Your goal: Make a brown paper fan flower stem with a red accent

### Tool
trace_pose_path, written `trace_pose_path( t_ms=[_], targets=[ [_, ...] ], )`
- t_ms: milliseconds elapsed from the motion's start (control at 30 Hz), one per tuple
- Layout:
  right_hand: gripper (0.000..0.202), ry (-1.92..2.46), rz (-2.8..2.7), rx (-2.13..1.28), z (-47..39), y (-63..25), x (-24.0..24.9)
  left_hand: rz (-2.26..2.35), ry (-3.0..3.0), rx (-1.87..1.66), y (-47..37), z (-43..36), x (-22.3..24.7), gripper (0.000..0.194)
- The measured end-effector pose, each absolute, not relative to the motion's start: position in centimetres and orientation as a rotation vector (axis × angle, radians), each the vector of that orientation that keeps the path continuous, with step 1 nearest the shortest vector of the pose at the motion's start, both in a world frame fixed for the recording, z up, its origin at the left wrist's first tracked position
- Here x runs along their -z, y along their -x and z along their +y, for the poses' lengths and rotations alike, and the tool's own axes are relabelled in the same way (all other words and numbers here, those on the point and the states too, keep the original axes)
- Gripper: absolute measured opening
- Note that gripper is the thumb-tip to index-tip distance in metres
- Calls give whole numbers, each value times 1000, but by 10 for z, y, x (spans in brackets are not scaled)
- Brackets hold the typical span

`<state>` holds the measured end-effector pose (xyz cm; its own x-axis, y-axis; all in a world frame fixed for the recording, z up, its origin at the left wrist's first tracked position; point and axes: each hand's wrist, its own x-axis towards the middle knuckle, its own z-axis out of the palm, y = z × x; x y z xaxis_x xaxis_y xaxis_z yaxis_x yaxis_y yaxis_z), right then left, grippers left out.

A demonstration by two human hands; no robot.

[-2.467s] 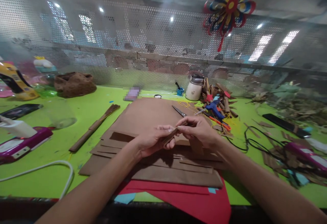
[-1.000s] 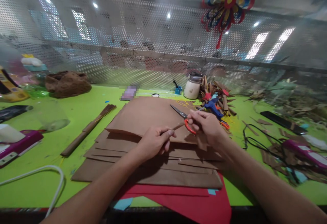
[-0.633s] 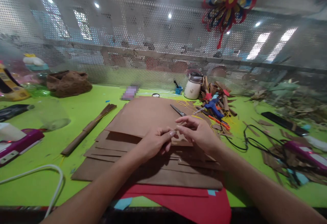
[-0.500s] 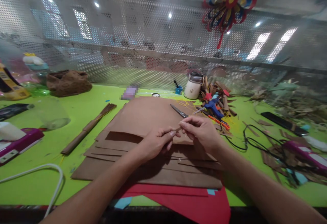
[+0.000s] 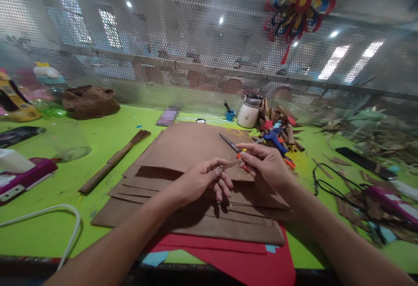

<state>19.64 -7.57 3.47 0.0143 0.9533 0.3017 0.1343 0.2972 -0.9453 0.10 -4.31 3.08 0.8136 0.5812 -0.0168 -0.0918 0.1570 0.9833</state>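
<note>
A grey perforated metal screen (image 5: 202, 29) stands behind your lime-green tabletop (image 5: 101, 138), and in front of you lies a broad stack of brown paper sheets (image 5: 192, 144). Above the middle of that stack you hold a narrow brown paper strip (image 5: 231, 164), stretched between your two hands. Your left hand (image 5: 202, 179) has its grip clamped on the strip's left end, thumb against finger, with the other fingers loosely curled; your right hand (image 5: 266, 162) has its grip pinched on the right end.

What could go wrong? The strip looks thin, and I judge that an uneven pull or a twist between your two grips would crease or tear it. Each grip seems to have only a little of it, so a loose pinch could let it drop onto the stack, where brown on brown is easily lost. Your right hand also overlaps the grey-bladed scissors with orange handles (image 5: 227, 141), over the stack's right part; whether you touch them I can't tell, but a low swing could knock them askew.

The strip's long axis runs mostly crosswise over the stack, slanting up in view from your left thumb and pointing to the stack's right side. Whether the right end is higher or merely farther from you isn't clear.
</note>
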Motion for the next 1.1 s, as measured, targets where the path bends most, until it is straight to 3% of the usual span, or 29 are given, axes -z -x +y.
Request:
trace_pose_path(
  t_ms=[267, 500, 767, 1100],
  targets=[
    [26, 1088, -1403, -899, -74, -199, -34, 586, -1539, -776, 0, -35, -24, 16],
    [32, 1178, -1295, -904, -77, -194, -39, 753, -2003, -947, 6, -40, -24, 22],
    [26, 1170, -1362, -810, -78, -195, -37, 737, -1987, -873, 8, -47, -33, 34],
    [29, 1189, -1543, -755, -82, -196, -40, 724, -1923, -660, 8, -45, -39, 32]
  ],
)
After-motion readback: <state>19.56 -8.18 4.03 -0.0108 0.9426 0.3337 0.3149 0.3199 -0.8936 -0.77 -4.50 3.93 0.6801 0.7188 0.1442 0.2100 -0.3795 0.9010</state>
